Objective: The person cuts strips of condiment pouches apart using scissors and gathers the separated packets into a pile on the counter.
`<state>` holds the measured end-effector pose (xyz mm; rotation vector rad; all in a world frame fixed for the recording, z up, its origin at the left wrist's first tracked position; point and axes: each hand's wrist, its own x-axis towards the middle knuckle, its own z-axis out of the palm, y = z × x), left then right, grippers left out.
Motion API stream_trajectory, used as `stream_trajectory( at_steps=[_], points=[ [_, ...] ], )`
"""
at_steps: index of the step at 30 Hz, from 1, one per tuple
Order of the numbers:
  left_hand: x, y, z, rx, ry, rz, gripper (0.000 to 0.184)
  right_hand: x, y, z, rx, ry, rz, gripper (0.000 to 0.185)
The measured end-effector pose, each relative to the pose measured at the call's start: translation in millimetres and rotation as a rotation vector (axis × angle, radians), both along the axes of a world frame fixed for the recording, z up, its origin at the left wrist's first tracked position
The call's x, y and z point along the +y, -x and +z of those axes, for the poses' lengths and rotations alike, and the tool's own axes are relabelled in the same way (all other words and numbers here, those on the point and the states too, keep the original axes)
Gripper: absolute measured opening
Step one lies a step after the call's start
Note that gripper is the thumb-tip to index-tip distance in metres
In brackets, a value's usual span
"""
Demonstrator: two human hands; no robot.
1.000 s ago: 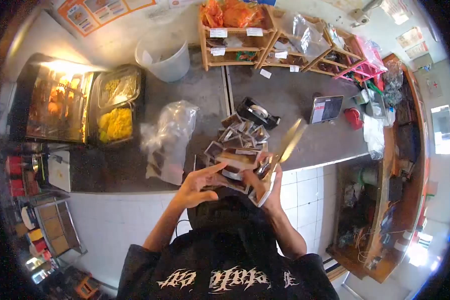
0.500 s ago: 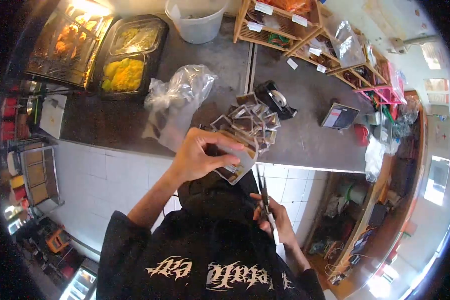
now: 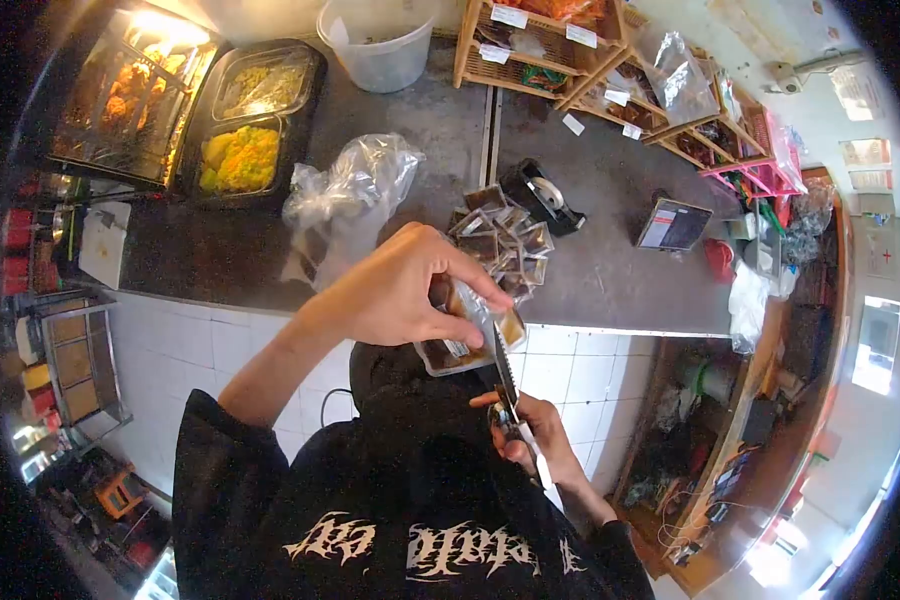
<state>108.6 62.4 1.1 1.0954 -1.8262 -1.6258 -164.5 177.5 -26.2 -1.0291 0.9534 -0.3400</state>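
Observation:
Between its thumb and fingers my left hand (image 3: 410,290) pinches a clear packet (image 3: 457,357) with brown contents, near the counter's front edge. My right hand (image 3: 535,432) is wrapped round the handles of a pair of scissors (image 3: 507,375), whose blades point up at the packet's right side. Just beyond the packet, a pile of small dark clear-wrapped packets (image 3: 500,235) lies on the counter. A black tape dispenser (image 3: 542,197) stands right behind the pile.
A crumpled plastic bag (image 3: 355,190) lies left of the pile on the dark counter (image 3: 620,290). Farther back are a white tub (image 3: 380,60), food trays (image 3: 242,160) and wooden racks (image 3: 530,60). A small screen (image 3: 673,225) stands at the right.
The scissors have swung from beside the pile to the packet's right edge, blades now closer together. The packet is now lifted in my left hand. The camera view has shifted too.

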Motion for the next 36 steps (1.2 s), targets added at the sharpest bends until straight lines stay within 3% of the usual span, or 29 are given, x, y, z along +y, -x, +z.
stream_trajectory(
  at_steps=[8, 16, 19, 24, 27, 32, 36],
  points=[
    [-12.7, -0.8, 7.0, -0.020, 0.016, -0.141, 0.039, -7.6, -6.0, -0.5, -0.050, 0.041, 0.009, 0.067],
    [-19.6, 11.5, -2.0, 0.079, -0.002, -0.259, 0.038, -6.4, -14.1, -26.0, -0.102, 0.040, -0.053, 0.081],
    [-20.8, 13.9, -7.5, 0.211, -0.233, -0.208, 0.041, -6.4, -17.5, -27.9, -0.081, 0.045, -0.093, 0.082],
    [-24.5, 12.9, -13.9, 0.221, -0.291, -0.204, 0.044, -14.4, -29.1, -18.7, -0.140, 0.032, -0.124, 0.079],
    [-28.0, 12.5, -13.9, 0.162, -0.247, -0.206, 0.046, -21.3, -36.7, -17.0, -0.149, 0.032, -0.186, 0.068],
    [-35.5, 12.8, -14.0, 0.161, -0.228, -0.217, 0.049, -28.6, -36.4, -20.1, -0.228, 0.000, -0.185, 0.071],
    [-34.9, 16.0, -15.2, 0.220, -0.257, -0.159, 0.049, -29.9, -27.9, -16.3, -0.113, 0.095, -0.174, 0.081]
  ],
)
